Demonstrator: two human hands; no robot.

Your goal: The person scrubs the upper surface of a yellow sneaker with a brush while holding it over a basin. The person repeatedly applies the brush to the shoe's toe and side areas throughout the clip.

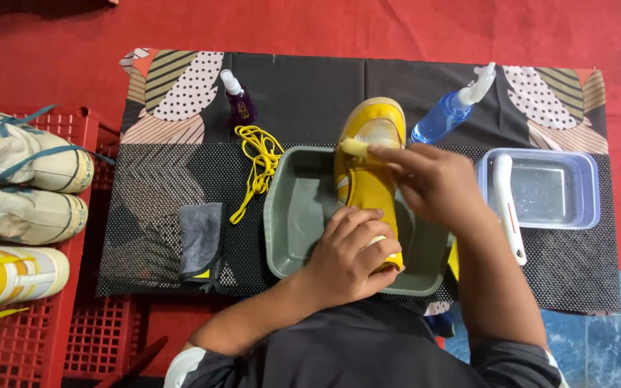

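- over the grey basin (290, 215), my left hand (346, 259) grips the yellow sneaker (368, 179) at its heel.
- my right hand (433, 183) is closed on a small brush (356, 147) at the toe.

At frame left, 3 worn sneakers (19, 208) sit on red crates (73, 316); yellow laces (256, 162), a grey cloth (201, 241), a purple bottle (238, 100) lie centre-left.
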